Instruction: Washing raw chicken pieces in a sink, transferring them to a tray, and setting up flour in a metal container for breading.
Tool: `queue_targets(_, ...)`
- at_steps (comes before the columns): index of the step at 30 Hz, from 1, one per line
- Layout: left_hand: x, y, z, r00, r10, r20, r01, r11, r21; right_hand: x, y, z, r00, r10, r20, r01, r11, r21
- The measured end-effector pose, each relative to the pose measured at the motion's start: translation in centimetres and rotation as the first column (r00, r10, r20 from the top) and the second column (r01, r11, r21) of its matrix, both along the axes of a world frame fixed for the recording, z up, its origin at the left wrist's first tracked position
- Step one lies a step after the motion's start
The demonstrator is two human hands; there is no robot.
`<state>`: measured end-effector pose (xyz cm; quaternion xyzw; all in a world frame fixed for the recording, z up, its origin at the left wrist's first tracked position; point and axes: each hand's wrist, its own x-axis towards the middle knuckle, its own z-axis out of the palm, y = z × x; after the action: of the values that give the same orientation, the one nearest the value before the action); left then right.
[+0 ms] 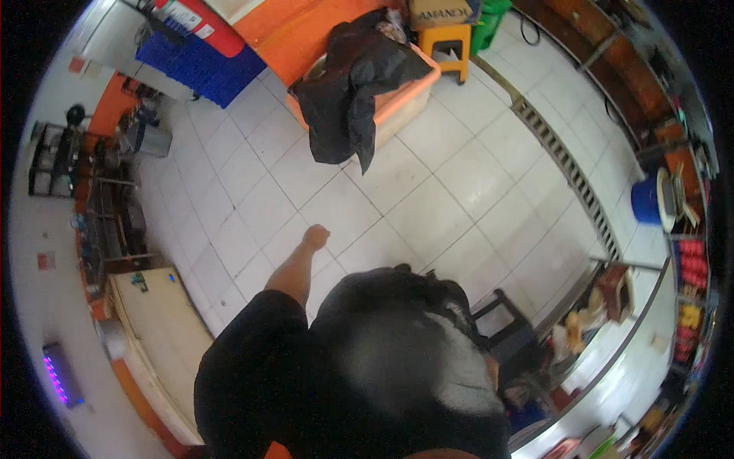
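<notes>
One black shirt [367, 359] and one left hand [316, 237] face one black-draped bin [408, 93].

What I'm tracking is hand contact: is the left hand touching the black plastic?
Apart: the head view shows floor tiles plainly between the left hand and the black plastic.

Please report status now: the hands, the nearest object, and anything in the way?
Left hand above floor tiles, grip unclear; right hand out of view. Black plastic bag draped over orange-rimmed tub. Yellow stool beside tub.
</notes>
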<state>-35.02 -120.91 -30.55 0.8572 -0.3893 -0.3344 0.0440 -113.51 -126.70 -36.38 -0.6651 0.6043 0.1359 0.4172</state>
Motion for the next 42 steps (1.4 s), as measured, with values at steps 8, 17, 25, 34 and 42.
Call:
queue_targets(8, -2.1, -15.0, 2.8, 0.981, 0.118, -0.155, -0.147, 0.971, -0.188, -17.1, -23.0, 1.0, 0.929, 0.023, 0.369, -0.050, 0.997, 0.063)
queue_targets(17, 1.8, -22.8, 6.0, 0.733, 0.601, -0.318, -0.670, 0.560, -0.486, 11.1, -63.0, -3.0, 0.592, 0.632, -0.500, -0.645, 0.744, 0.175)
queue_targets(25, 22.3, -33.2, 5.7, 0.454, 0.890, 0.032, -0.709, 0.383, -0.592, 37.9, -72.8, 20.3, 0.918, 0.334, 0.212, -0.163, 0.808, -0.567)
queue_targets(34, 31.8, -35.1, 5.4, 0.576, 0.769, 0.277, -0.792, 0.609, -0.045, 42.2, -63.7, 24.1, 0.923, 0.270, -0.273, -0.329, 0.923, -0.199)
queue_targets(42, 39.9, -33.4, 8.6, 0.268, 0.756, 0.597, -0.638, 0.604, -0.478, 43.1, -64.8, 23.0, 0.893, 0.107, -0.437, -0.081, 0.994, 0.079)
